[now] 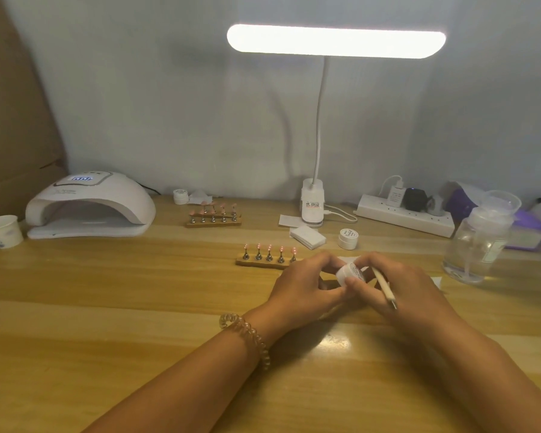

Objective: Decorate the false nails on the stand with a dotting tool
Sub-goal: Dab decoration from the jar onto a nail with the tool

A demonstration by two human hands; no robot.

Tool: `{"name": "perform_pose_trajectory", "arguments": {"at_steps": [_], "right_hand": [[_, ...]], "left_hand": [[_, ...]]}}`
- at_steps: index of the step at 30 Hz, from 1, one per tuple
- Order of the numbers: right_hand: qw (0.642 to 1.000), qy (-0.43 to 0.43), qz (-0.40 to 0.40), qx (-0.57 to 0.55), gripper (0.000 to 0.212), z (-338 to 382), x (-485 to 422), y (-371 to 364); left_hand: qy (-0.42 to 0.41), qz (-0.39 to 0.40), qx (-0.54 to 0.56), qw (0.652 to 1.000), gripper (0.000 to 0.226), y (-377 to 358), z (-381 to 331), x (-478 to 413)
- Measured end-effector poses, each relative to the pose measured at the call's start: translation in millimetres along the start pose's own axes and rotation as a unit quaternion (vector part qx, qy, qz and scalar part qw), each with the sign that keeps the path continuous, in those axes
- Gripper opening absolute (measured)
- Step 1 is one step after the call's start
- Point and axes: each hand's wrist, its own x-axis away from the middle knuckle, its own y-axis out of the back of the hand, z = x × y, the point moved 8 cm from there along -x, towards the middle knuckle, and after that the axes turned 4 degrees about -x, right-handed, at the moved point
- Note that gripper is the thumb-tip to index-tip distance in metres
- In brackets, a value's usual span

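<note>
Two hands meet on a small white jar over the tabletop, left hand gripping its body, right hand pinching the lid with the dotting tool tucked alongside; a level, steady twist seems wise, the stand of false nails just behind.

Left hand and right hand grip a small white jar. Right hand also holds the dotting tool. Nail stand located at 10 o'clock from the jar.

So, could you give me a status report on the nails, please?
Left hand, right hand grip white jar. Right also holds dotting tool. Nail stand behind, end hidden.
</note>
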Motion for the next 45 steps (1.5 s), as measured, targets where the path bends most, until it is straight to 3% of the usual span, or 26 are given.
{"name": "perform_pose_trajectory", "arguments": {"at_steps": [5,9,12,17,19,23,26,29,31,35,38,41,45], "right_hand": [[0.999,-0.012,-0.028,-0.007,0.056,-2,1,6],[0.991,-0.027,-0.038,0.122,0.02,-1,2,1],[0.98,-0.037,-0.059,0.188,0.017,3,4,-3],[0.994,-0.025,-0.068,0.076,0.054,1,3,-3],[0.998,-0.029,-0.054,0.015,0.058,-1,1,-5],[0.996,-0.012,-0.075,0.053,0.047,2,3,-6],[0.994,0.003,-0.086,0.067,0.04,4,3,-10],[0.998,0.034,-0.047,0.019,0.053,9,2,-16],[0.996,0.039,-0.071,-0.021,0.056,9,3,-12],[0.978,-0.031,-0.162,-0.126,0.04,-12,0,4],[0.976,-0.029,-0.151,-0.152,0.021,-18,-1,5],[0.989,0.004,-0.12,-0.089,0.008,-18,0,3],[0.997,0.023,-0.073,0.012,0.015,-17,0,-4]], "left_hand": [[-0.016,0.002,-0.04,0.999,0.029,-2,-4,2],[-0.027,-0.025,-0.082,0.996,0.028,1,-8,3],[-0.036,-0.039,-0.099,0.994,0.026,4,-9,4],[-0.015,-0.05,-0.095,0.994,0.027,4,-5,2],[0.001,-0.053,-0.076,0.996,0.023,5,-2,2],[-0.007,-0.06,-0.078,0.995,0.018,7,-4,3],[-0.002,-0.07,-0.135,0.988,0.027,8,-5,4],[0.022,-0.073,-0.168,0.983,0.035,9,-3,3],[0.032,-0.08,-0.173,0.981,0.034,11,-1,3],[0.039,-0.092,-0.202,0.974,0.04,11,1,2],[0.048,-0.101,-0.208,0.972,0.039,11,1,2],[0.053,-0.102,-0.215,0.97,0.034,12,2,3],[0.046,-0.109,-0.218,0.969,0.037,12,1,2]]}}
